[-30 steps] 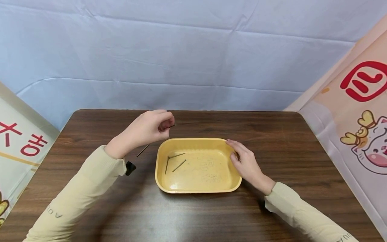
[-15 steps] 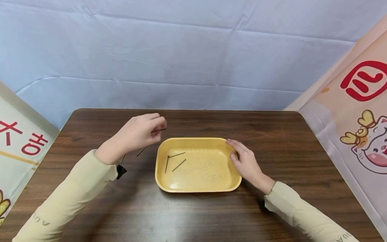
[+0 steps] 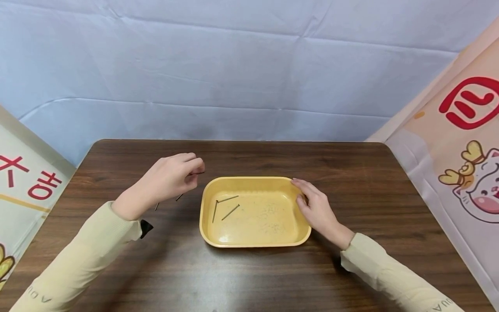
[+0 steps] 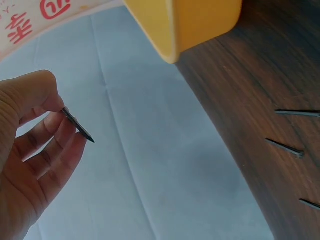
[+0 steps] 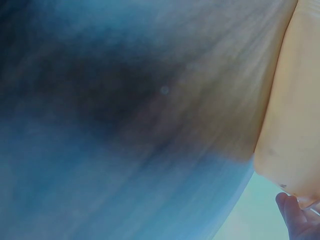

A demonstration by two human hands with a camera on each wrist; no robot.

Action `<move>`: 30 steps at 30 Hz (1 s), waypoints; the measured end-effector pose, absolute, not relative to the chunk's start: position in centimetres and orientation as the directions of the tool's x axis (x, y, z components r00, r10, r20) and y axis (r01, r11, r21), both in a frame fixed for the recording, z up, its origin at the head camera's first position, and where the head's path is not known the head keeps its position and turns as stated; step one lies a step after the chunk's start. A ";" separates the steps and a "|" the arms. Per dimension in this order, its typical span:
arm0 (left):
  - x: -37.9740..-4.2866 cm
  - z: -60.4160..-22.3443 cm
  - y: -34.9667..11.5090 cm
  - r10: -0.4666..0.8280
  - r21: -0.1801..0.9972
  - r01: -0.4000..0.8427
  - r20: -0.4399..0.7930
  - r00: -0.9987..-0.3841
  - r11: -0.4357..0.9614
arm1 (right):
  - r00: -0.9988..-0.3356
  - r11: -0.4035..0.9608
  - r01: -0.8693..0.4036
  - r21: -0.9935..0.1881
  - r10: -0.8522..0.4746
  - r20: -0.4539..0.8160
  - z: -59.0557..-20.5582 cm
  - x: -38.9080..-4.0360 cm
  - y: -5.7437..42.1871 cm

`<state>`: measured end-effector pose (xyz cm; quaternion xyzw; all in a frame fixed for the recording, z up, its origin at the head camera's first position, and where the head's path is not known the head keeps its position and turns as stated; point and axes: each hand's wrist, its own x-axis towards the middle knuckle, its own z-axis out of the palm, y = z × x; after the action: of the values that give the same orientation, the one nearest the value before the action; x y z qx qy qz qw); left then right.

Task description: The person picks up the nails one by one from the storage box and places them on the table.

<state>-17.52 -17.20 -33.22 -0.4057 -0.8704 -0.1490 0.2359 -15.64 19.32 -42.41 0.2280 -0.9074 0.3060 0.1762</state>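
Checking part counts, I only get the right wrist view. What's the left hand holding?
Observer: The left hand is pinching one nail.
Operator: Any others?
Observer: Yes, three nails lie in the yellow tray.
Operator: Any outside it?
Observer: At least three loose nails show on the table in the left wrist view.

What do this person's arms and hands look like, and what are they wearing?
The left hand and right hand show no gloves. Both arms wear long, pale yellow sleeves with dark lettering along the forearms. A small black piece pokes out at the left cuff; what it is isn't clear.
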 end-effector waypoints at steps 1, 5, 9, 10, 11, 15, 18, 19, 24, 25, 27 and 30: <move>-17.5 -33.4 -17.3 0.637 0.066 0.776 0.530 -0.559 0.627 | -0.835 0.709 -0.520 -0.475 -0.306 0.457 -42.4 -15.6 19.3; -17.2 -33.9 -17.8 0.641 0.062 0.775 0.522 -0.563 0.629 | -0.837 0.711 -0.518 -0.475 -0.308 0.452 -42.5 -15.7 19.4; -17.1 -34.5 -18.1 0.641 0.063 0.772 0.517 -0.568 0.633 | -0.836 0.712 -0.519 -0.472 -0.308 0.454 -42.5 -15.7 19.4; -17.1 -34.6 -18.2 0.641 0.065 0.772 0.515 -0.569 0.633 | -0.836 0.712 -0.519 -0.473 -0.308 0.454 -42.5 -15.7 19.4; -17.1 -34.7 -18.3 0.641 0.067 0.771 0.514 -0.570 0.633 | -0.836 0.712 -0.519 -0.474 -0.307 0.454 -42.5 -15.7 19.4; -17.0 -35.0 -18.5 0.638 0.079 0.769 0.508 -0.578 0.634 | -0.836 0.709 -0.521 -0.476 -0.309 0.454 -42.5 -15.7 19.3; -17.0 -35.2 -18.6 0.640 0.079 0.769 0.505 -0.580 0.635 | -0.835 0.707 -0.522 -0.477 -0.310 0.455 -42.4 -15.7 19.3; -17.0 -35.4 -18.6 0.641 0.075 0.769 0.505 -0.579 0.635 | -0.835 0.708 -0.522 -0.476 -0.310 0.455 -42.4 -15.7 19.3; -17.1 -36.0 -18.8 0.649 0.059 0.776 0.511 -0.564 0.628 | -0.843 0.714 -0.510 -0.480 -0.305 0.443 -42.5 -15.7 19.3; -17.0 -36.2 -18.8 0.651 0.056 0.778 0.512 -0.561 0.626 | -0.846 0.715 -0.507 -0.481 -0.304 0.438 -42.5 -15.7 19.3; -17.0 -36.5 -18.9 0.655 0.053 0.780 0.510 -0.558 0.624 | -0.851 0.717 -0.500 -0.485 -0.303 0.429 -42.5 -15.7 19.3; -16.9 -36.9 -19.0 0.657 0.064 0.778 0.495 -0.569 0.625 | -0.853 0.719 -0.497 -0.485 -0.304 0.424 -42.5 -15.8 19.4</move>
<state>-16.92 -19.00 -36.87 -0.4101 -0.8747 -0.1387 0.2181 -15.76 19.40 -42.55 0.2194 -0.9134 0.3038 0.1591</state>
